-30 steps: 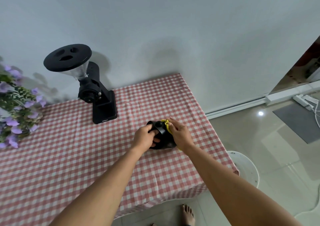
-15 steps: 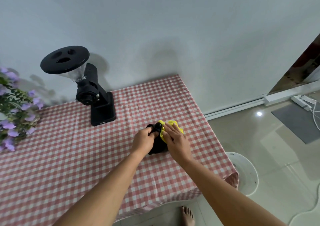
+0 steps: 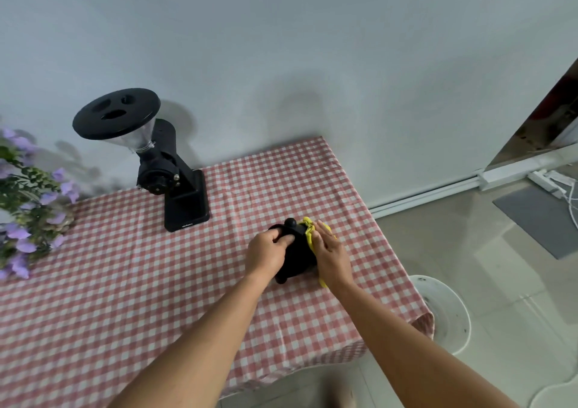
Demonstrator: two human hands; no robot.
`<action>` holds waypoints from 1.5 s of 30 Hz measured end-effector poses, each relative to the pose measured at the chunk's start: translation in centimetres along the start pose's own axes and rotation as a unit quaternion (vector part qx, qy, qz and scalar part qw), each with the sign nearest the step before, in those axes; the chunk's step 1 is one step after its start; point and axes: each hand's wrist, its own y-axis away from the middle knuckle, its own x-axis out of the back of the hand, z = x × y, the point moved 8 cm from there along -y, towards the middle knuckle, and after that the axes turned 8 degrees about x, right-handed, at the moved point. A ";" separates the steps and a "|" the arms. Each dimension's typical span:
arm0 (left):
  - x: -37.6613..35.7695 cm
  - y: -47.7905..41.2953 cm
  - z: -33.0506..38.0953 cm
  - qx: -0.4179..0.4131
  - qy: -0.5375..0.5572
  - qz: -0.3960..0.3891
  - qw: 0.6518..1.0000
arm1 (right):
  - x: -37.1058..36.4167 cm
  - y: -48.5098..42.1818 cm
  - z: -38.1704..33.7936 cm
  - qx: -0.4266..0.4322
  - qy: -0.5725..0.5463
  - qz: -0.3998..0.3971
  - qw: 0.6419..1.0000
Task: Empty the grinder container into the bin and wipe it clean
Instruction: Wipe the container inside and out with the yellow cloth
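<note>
The black grinder container [image 3: 297, 252] lies on the red checked tablecloth [image 3: 125, 282] near the table's right side. My left hand [image 3: 267, 252] grips its left side, thumb curled over the top. My right hand [image 3: 330, 256] presses a yellow cloth [image 3: 308, 227] against the container's right side with fingers laid fairly flat; most of the cloth is hidden under the hand. The black coffee grinder [image 3: 170, 170] stands at the back of the table by the wall. A white bin [image 3: 447, 312] stands on the floor just past the table's right edge.
Purple flowers [image 3: 25, 207] with green leaves fill the table's left edge. A white wall rises behind the table. On the tiled floor to the right are a grey mat [image 3: 541, 216] and a white power strip [image 3: 553, 180] with cables.
My right hand with the yellow cloth slid from the container's top toward its right side. My left hand kept its hold on the container.
</note>
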 end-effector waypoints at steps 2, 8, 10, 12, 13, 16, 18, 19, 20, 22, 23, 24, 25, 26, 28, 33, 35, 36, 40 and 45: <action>0.1 0.0 0.2 0.002 -0.001 0.010 1.000 | -0.2 -0.3 -0.6 -0.001 0.023 -0.004 1.000; 1.0 -0.5 0.1 0.009 0.036 0.044 0.998 | -0.4 -0.2 -0.8 0.035 0.048 -0.039 0.997; 1.2 -0.1 0.3 0.008 0.059 0.064 0.996 | 0.2 -0.4 -0.6 0.014 0.035 -0.019 0.999; 1.4 0.4 0.8 0.003 0.071 0.074 0.995 | 0.1 -0.4 -1.0 0.021 0.057 -0.032 0.998; 1.4 0.4 0.9 -0.005 0.071 0.070 0.995 | -0.1 -0.3 -1.2 0.035 0.077 -0.043 0.996; 1.1 0.3 1.4 -0.045 0.041 0.026 0.998 | -0.2 0.1 -1.0 0.066 0.108 -0.050 0.991; 0.4 0.1 1.7 -0.056 0.027 -0.006 0.998 | 0.3 -0.1 -0.1 0.021 0.067 -0.034 0.997; 0.1 0.0 1.8 -0.059 0.023 -0.014 0.998 | 0.4 -0.2 0.2 -0.011 0.037 -0.021 0.999; -0.1 0.0 2.0 -0.061 0.019 -0.016 0.998 | 0.5 -0.2 0.4 -0.038 0.014 -0.011 0.999; -0.1 0.0 2.1 -0.064 0.016 -0.005 0.998 | 0.1 -0.3 -0.2 -0.025 0.030 -0.015 0.999; 0.1 -0.1 2.0 -0.064 0.023 0.004 0.998 | -0.2 -0.2 -0.6 0.005 0.056 -0.025 0.998; 0.2 -0.1 1.8 -0.060 0.037 0.012 0.997 | -0.6 0.0 -1.1 0.031 0.080 -0.037 0.996; 0.3 0.0 1.5 -0.053 0.054 0.016 0.997 | -0.9 0.2 -1.3 0.049 0.096 -0.045 0.993; 0.4 0.0 1.2 -0.046 0.071 0.017 0.996 | -0.9 0.3 -1.2 0.048 0.095 -0.047 0.993; 0.3 0.1 0.9 -0.033 0.098 0.016 0.994 | -0.5 0.3 -0.4 0.007 0.044 -0.036 0.998; 1.0 -0.3 -0.2 0.010 0.172 0.042 0.984 | -1.9 0.3 -1.6 0.036 0.094 -0.080 0.992; 1.4 -0.5 -0.8 0.025 0.193 0.050 0.980 | -2.8 0.4 -1.9 0.069 0.117 -0.109 0.985; 1.5 -0.6 -1.1 0.031 0.197 0.052 0.978 | -2.7 0.2 -1.6 0.063 0.105 -0.112 0.986; 1.5 -0.6 -1.6 0.044 0.216 0.059 0.974 | -2.0 -0.4 -1.0 0.003 0.073 -0.090 0.993; 2.1 -0.5 -2.3 0.073 0.230 0.073 0.968 | -3.6 0.6 -2.6 0.101 0.185 -0.133 0.968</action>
